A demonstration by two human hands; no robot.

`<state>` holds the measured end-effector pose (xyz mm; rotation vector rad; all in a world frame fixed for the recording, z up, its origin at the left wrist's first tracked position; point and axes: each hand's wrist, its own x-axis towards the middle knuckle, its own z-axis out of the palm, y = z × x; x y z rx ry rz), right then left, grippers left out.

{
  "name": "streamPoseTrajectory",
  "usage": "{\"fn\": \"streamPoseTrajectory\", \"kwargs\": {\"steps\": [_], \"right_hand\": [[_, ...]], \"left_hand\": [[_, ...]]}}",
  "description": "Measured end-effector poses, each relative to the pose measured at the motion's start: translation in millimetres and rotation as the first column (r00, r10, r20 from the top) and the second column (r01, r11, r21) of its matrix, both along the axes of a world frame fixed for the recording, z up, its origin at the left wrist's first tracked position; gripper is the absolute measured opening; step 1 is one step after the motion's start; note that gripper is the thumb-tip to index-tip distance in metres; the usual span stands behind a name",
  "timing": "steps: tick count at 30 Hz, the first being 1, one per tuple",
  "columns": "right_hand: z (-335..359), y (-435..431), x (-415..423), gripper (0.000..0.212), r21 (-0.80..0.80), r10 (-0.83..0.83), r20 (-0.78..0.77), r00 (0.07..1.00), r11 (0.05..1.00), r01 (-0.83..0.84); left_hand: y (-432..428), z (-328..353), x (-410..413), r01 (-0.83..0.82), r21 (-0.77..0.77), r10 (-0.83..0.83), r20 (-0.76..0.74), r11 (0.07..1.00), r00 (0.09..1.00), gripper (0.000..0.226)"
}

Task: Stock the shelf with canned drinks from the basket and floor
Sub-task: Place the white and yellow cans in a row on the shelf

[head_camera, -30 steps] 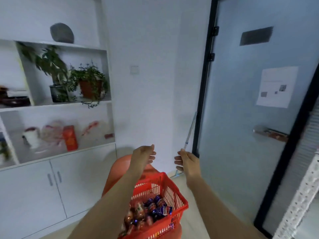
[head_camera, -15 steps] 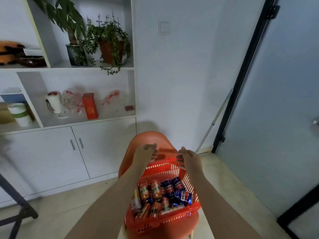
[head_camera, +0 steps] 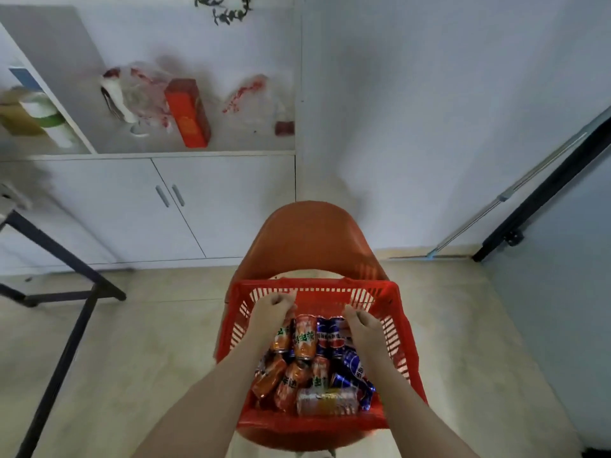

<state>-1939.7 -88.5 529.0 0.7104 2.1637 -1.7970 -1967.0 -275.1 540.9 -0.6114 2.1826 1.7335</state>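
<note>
One orange chair (head_camera: 307,239) at lower centre bears the red basket (head_camera: 314,284) of canned drinks (head_camera: 305,338), into which the left hand (head_camera: 274,309) and right hand (head_camera: 360,328) have just come down, fingers curled over cans, any grip impossible to tell, so the first pick seems imminent.

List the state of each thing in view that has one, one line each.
basket, on the chair, loaded with cans
cans, heaped in the basket, a few upright, most lying
chair, bearing the basket
cupboard doors, shut
left hand, over the cans, fingers curled, grip unclear
right hand, over the cans, fingers curled, grip unclear
</note>
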Motion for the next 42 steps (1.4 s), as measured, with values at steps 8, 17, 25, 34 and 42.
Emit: {"fn": "streamPoseTrajectory", "kwargs": {"steps": [8,17,25,34,42], "right_hand": [[-81,5,-15,0.029,-0.042,0.160,0.202,0.966,0.987,-0.155],[-152,51,17,0.047,0.099,0.289,0.478,0.829,0.920,-0.378],[-177,49,19,0.047,-0.087,0.329,0.570,0.753,0.935,-0.343],[-196,41,20,0.027,-0.079,0.146,0.559,0.817,0.989,-0.123],[-162,35,2,0.039,0.201,0.015,0.380,0.925,0.975,-0.099]], "left_hand": [[-11,-83,23,-0.135,-0.058,0.145,0.235,0.989,0.961,0.032],[29,-141,49,0.154,-0.007,-0.131,0.487,0.988,0.863,0.023],[50,-173,52,0.214,0.071,-0.211,0.620,0.974,0.756,0.058],[41,-191,50,0.042,0.049,-0.064,0.641,0.998,0.765,0.021],[38,-159,44,-0.062,0.021,0.045,0.478,0.998,0.877,0.029]]}}
